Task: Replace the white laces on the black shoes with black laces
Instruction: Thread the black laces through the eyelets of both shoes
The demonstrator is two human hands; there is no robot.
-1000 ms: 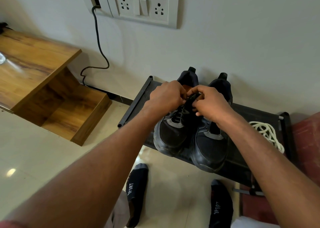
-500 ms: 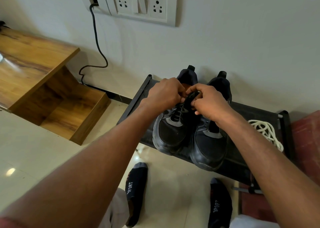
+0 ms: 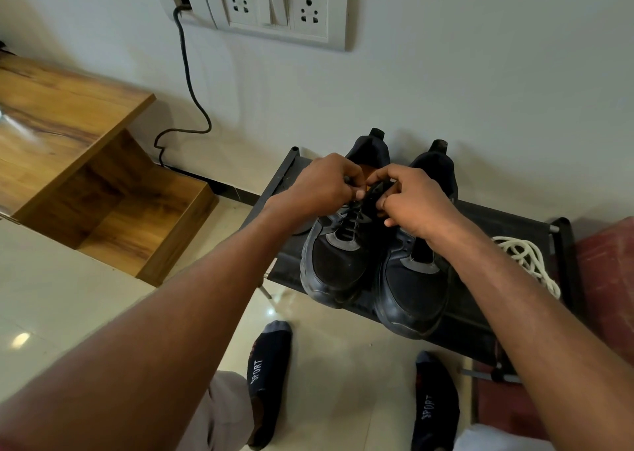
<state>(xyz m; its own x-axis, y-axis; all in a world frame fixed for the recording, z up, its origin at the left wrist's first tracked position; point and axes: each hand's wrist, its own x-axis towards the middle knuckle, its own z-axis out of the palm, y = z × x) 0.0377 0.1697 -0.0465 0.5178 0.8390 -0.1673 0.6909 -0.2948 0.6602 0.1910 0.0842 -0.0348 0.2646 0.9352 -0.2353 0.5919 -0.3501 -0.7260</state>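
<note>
White wall (image 3: 446,83) and glossy floor (image 3: 61,299) frame a low black rack (image 3: 487,217) set against the wall. Two black shoes (image 3: 346,262) sit side by side on it, toes overhanging its front edge. Both forearms reach in; the left hand (image 3: 322,184) and right hand (image 3: 417,203) each have a narrow grip pinching the black lace (image 3: 353,215) at the left shoe's top. White laces (image 3: 525,256) lie coiled at the rack's right end.
</note>
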